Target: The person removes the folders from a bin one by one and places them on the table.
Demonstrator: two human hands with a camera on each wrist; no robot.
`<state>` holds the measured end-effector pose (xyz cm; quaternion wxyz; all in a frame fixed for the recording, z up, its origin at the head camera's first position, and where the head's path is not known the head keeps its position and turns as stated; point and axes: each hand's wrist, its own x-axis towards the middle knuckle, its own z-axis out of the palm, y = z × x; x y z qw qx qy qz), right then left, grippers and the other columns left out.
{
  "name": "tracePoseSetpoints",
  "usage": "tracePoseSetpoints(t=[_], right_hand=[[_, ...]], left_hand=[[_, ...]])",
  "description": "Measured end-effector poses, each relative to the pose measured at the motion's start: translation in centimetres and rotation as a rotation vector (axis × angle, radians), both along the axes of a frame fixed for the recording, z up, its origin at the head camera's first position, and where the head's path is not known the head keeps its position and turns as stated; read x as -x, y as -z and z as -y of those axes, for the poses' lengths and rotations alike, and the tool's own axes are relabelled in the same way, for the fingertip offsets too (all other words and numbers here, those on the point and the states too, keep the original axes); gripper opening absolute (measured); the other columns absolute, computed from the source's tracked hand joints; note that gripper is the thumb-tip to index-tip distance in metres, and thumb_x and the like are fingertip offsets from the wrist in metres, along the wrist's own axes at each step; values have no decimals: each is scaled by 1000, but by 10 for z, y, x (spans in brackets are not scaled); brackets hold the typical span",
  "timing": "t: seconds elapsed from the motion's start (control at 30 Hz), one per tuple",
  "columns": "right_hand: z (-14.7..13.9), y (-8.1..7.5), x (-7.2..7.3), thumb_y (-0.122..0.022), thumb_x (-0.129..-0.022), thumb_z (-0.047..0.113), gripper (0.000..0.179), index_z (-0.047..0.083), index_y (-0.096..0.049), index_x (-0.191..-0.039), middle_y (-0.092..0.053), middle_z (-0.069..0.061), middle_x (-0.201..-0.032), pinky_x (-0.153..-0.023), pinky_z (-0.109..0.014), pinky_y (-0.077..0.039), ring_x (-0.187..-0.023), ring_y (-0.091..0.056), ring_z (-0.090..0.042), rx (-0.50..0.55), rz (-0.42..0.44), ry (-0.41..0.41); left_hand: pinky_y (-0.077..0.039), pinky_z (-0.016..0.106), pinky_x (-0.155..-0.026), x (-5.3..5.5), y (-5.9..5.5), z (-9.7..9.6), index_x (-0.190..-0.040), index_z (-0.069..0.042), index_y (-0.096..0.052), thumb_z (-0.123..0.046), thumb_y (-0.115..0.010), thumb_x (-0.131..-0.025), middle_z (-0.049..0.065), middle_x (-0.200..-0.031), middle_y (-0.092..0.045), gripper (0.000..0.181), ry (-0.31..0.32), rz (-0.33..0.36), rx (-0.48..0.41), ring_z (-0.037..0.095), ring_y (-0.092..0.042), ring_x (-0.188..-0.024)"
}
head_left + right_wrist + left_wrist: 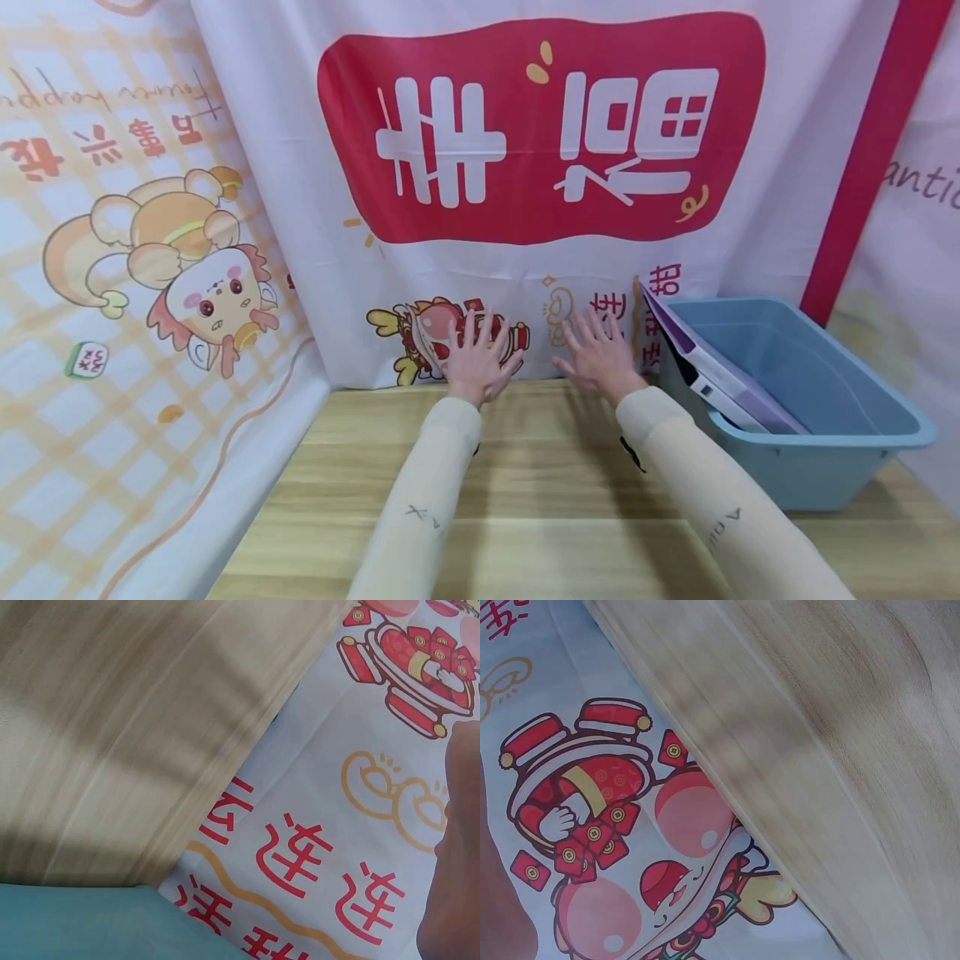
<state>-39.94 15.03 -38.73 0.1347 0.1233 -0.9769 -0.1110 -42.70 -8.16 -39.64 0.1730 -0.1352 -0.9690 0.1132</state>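
Both hands reach forward over the far edge of the wooden table (525, 483), in front of a printed white cloth (555, 267). My left hand (476, 358) has its fingers spread and holds nothing; a cartoon figure on the cloth lies behind it. To its right, my right hand (602, 360) is also spread and holds nothing, close to red lettering and left of the blue bin (825, 467). Only a blurred part of the right hand (454, 847) shows in the right wrist view. Whether the fingertips touch the cloth, I cannot tell.
The blue plastic bin stands at the table's right side. A flat purple-and-white package (727, 379) leans inside it, one corner poking above the rim. Another printed cloth (150, 333) hangs along the left side, and a red stripe (873, 158) runs down the cloth behind the bin.
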Motion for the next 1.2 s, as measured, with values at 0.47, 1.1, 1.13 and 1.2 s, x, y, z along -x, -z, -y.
tracePoseSetpoints(t=[0.47, 1.1, 1.13, 1.2], right_hand=[[3, 3, -17, -35, -105, 62, 74, 17, -26, -163, -11, -14, -171, -124, -63, -2, -156, -6, -39, 63, 30, -29], [-5, -12, -42, -39, -105, 59, 75, 13, -26, -163, -14, -17, -170, -124, -63, 2, -156, -7, -41, 81, -3, -102], [-4, -13, -43, -39, -105, 60, 75, 14, -26, -163, -14, -17, -170, -124, -63, 2, -156, -7, -41, 76, -2, -102], [-3, -15, -46, -37, -105, 62, 75, 15, -26, -163, -14, -16, -170, -124, -63, 0, -156, -8, -41, 64, -6, -100]], left_hand=[[-6, 67, -122, 5, 12, 4, -165, -33, -13, -74, -3, -99, 4, -173, -7, 78, 48, 15, -28, 37, -3, -157], [-1, 67, -122, -17, 1, 5, -164, -34, -21, -70, -21, -103, 4, -172, -10, 71, 80, 27, -79, 37, -6, -157], [-1, 67, -122, -18, 1, 6, -164, -34, -20, -71, -20, -103, 4, -172, -10, 72, 83, 27, -73, 38, -6, -157], [-1, 67, -122, -21, 1, 7, -164, -34, -20, -72, -18, -102, 4, -172, -10, 73, 94, 27, -70, 37, -4, -157]])
